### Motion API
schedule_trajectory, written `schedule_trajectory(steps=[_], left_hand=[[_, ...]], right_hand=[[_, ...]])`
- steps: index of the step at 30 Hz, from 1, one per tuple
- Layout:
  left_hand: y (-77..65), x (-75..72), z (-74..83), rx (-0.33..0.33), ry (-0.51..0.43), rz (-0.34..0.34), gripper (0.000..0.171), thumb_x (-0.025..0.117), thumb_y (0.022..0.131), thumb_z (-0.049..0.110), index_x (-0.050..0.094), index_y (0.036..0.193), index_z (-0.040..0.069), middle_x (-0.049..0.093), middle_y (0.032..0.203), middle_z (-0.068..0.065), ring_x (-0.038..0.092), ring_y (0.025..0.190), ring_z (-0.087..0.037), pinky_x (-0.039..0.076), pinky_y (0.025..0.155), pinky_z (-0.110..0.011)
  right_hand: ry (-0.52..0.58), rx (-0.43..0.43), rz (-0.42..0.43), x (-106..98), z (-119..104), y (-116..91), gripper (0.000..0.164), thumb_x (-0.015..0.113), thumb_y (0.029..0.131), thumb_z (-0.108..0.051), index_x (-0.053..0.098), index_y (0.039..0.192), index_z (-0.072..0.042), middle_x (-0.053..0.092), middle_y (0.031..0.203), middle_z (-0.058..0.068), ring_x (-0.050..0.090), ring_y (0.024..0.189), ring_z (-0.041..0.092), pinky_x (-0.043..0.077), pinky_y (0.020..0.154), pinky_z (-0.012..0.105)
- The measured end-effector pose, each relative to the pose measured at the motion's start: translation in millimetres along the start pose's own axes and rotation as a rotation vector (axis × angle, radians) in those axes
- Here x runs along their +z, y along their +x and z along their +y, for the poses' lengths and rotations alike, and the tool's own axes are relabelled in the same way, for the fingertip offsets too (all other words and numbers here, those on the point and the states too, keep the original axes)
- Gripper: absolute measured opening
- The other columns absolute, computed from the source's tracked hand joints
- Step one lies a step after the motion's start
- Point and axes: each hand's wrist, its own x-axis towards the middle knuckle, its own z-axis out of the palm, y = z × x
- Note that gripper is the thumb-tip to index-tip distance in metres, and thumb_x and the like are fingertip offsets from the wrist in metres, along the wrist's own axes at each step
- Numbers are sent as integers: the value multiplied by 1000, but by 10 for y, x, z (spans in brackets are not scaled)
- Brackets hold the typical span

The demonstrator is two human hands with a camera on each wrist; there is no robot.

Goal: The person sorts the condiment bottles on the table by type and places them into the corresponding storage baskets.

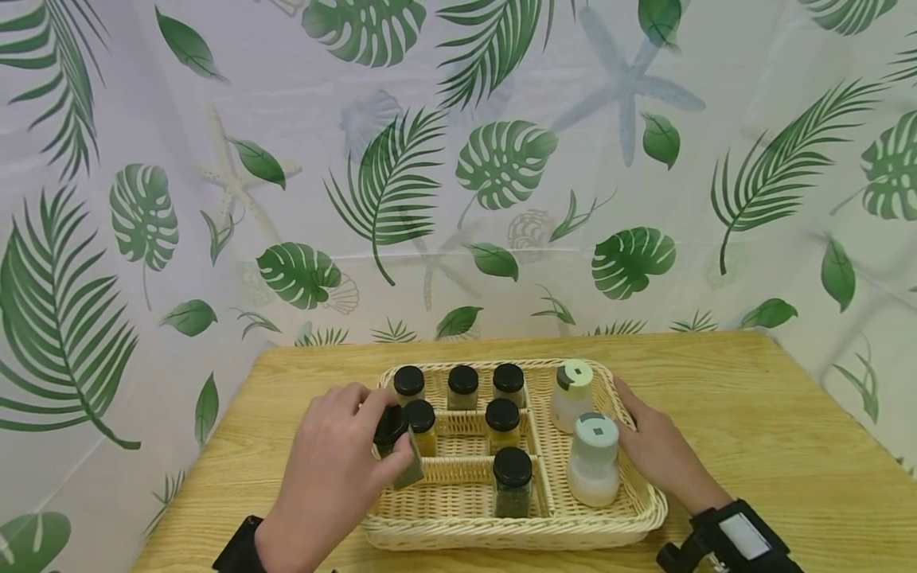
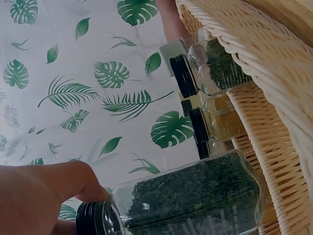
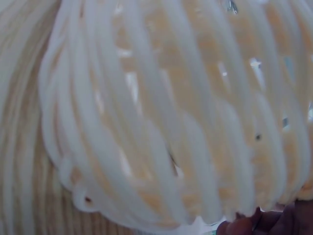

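In the head view my left hand (image 1: 329, 461) pinches a glass jar (image 1: 410, 471) by its black lid, tilted above the left part of a wicker basket (image 1: 501, 535). Dark green dried flakes fill this jar (image 2: 190, 196) in the left wrist view. My right hand (image 1: 662, 446) holds the basket's right rim; only some fingertips (image 3: 239, 226) show past the weave in the right wrist view. Inside the basket, a black-lidded jar of dark flakes (image 1: 512, 485) stands in the front compartment, and a yellow-filled jar (image 1: 504, 426) stands behind it.
More black-lidded jars, including one at back left (image 1: 409, 383), stand in the rear compartments. The right compartment holds a green-lidded shaker (image 1: 573, 394) and a pale-blue-lidded shaker (image 1: 595, 461). The basket rests on a wooden table (image 1: 752, 414), before a leaf-patterned cloth (image 1: 458, 239).
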Motion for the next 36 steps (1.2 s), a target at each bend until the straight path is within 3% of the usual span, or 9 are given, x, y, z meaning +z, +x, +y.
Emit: schedule_trajectory(steps=[11, 23, 36], left_hand=[[-77, 97, 64, 57, 7, -21, 28, 77, 79, 29, 71, 101, 12, 61, 88, 0, 54, 77, -16, 47, 76, -35], [-161, 230, 22, 95, -8, -38, 26, 80, 76, 29, 72, 96, 16, 65, 91, 1, 61, 83, -18, 50, 77, -34], [-257, 303, -15, 84, -4, -100, 24, 80, 76, 27, 70, 96, 18, 58, 85, 6, 48, 70, -8, 42, 61, -24]], right_hand=[[1, 9, -4, -7, -37, -8, 71, 38, 107, -42, 7, 162, -10, 25, 161, 28, 28, 145, 50, 29, 112, 65], [10, 9, -10, -6, -33, 1, 70, 38, 108, -40, 7, 162, -10, 23, 161, 28, 26, 146, 50, 27, 113, 65], [4, 2, -12, -15, -9, 16, 69, 37, 108, -40, 5, 162, -13, 22, 162, 27, 26, 146, 50, 28, 113, 65]])
